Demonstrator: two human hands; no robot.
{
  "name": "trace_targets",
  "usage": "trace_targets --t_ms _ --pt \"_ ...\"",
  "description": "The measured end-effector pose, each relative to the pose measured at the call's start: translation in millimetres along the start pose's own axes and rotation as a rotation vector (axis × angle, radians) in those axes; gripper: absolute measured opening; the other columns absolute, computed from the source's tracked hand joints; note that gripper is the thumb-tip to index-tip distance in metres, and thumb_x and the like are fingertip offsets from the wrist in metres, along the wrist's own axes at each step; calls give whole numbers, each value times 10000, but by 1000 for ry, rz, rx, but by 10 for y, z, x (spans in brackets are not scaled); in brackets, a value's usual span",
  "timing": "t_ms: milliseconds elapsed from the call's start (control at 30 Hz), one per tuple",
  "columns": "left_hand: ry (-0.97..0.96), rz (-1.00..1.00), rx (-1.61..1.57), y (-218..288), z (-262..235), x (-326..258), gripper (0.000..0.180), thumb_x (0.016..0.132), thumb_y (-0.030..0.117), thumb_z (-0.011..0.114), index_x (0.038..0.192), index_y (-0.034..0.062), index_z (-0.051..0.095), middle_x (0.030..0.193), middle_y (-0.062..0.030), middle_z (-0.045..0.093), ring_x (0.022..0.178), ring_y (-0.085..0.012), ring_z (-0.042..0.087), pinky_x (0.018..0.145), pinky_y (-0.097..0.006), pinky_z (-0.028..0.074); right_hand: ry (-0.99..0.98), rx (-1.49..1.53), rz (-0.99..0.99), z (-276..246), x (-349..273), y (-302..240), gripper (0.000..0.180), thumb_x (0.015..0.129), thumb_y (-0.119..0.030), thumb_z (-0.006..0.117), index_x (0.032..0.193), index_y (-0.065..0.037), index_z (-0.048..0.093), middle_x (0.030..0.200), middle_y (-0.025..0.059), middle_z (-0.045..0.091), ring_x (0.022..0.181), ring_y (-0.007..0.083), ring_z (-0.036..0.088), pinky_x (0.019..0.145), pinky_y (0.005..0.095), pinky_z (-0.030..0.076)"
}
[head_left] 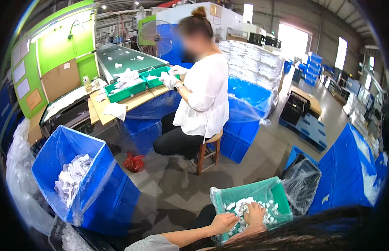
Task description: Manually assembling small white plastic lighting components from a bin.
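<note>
A green bin (282, 196) with a clear plastic liner is in front of me at the lower right. Many small white plastic pieces (268, 218) lie loose in it. My left hand (224, 223) is over the bin's near left part, its fingers drawn together in a pinch; whatever is between them is too small to make out. Beside it, my right hand (254, 213) reaches down among the pieces. Its fingers are a little apart and rest on them, with the tips partly hidden.
On the left stands a lined blue bin (106, 175) of white parts. Ahead, a gloved co-worker (207, 83) sits on a wooden stool (201, 161) at green trays (126, 93) by a conveyor (127, 58). A red bag (134, 162) lies on the floor; a blue crate (343, 167) stands right.
</note>
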State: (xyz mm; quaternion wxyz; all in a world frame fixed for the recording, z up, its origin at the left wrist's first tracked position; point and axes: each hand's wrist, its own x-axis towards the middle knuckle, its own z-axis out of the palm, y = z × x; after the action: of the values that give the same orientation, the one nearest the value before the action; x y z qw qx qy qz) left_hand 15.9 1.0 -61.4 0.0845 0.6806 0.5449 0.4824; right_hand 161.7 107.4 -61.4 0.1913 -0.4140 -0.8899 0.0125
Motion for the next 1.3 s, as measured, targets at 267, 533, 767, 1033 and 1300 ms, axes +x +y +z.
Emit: trace_targets --t_ms 267,533,767,1033,1300 --pt "63 33 -2 11 -15 35 94 776 151 591 754 60 585 654 -70 504 575 -253 539 485 -348 431 -166 38 93 68 -74 90 242 638 -161 657 867 -91 618 848 94 582 832 265 553 757 440 325" --pt "23 39 60 -58 25 61 58 735 111 613 766 63 600 651 -62 514 572 -238 546 473 -332 428 -80 2 271 223 113 -45 164 646 -206 622 765 -96 599 757 103 608 701 295 590 787 494 340" --pt "73 57 -6 -45 19 125 47 731 107 621 751 72 596 621 -62 517 560 -248 548 481 -344 430 -158 94 392 134 147 -12 167 644 -189 607 787 -103 605 838 87 588 815 272 567 758 443 356" --pt "19 22 30 -9 -20 88 63 763 133 602 751 72 596 632 -63 515 566 -251 553 478 -353 436 -149 -54 349 -14 46 21 283 631 -179 643 911 -146 616 941 67 572 920 252 544 794 459 360" --pt "149 11 -38 43 -59 49 40 727 100 631 755 77 614 631 -49 532 553 -224 559 466 -322 435 -269 -15 -13 173 167 -210 393 650 -254 670 1029 -192 587 958 62 576 923 264 548 792 467 375"
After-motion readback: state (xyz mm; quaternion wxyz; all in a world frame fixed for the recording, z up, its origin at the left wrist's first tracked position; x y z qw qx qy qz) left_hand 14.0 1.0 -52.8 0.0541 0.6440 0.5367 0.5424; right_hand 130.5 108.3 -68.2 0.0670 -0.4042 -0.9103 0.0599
